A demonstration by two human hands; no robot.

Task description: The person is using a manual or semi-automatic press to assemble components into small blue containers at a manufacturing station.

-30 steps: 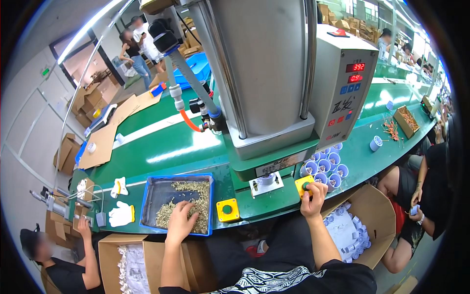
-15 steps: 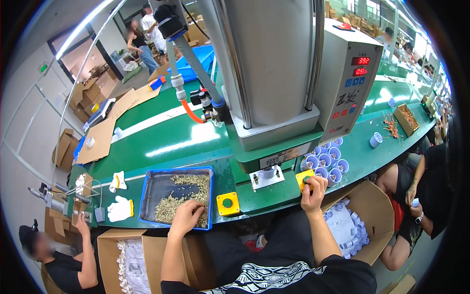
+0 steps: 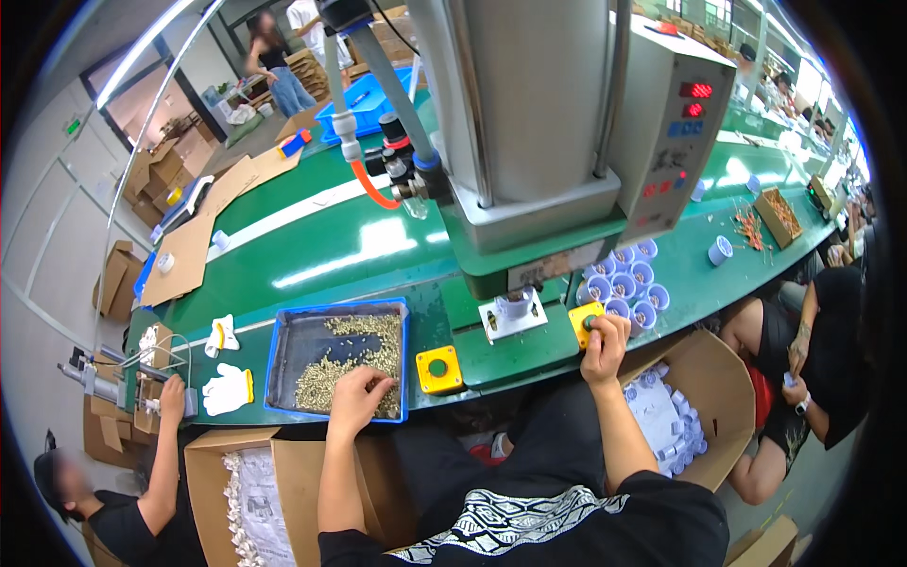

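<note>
My left hand is over the near right corner of a blue-rimmed tray. Its thumb and fingers are pinched together among small brass-coloured metal parts; whatever they hold is too small to make out. With its fingers curled, my right hand rests against a green push button on a yellow box. Between the hands, a pale lavender cup sits on a metal plate beneath the press. A second yellow button box stands right of the tray.
Lavender cups with metal parts inside cluster right of the press. An open carton of cups stands at my right, another carton at my left. White gloves lie left of the tray. Co-workers sit on both sides.
The whole view has shifted slightly. My left hand stays at the tray and my right hand at the button. The left co-worker's hand has moved a little at their bench device.
</note>
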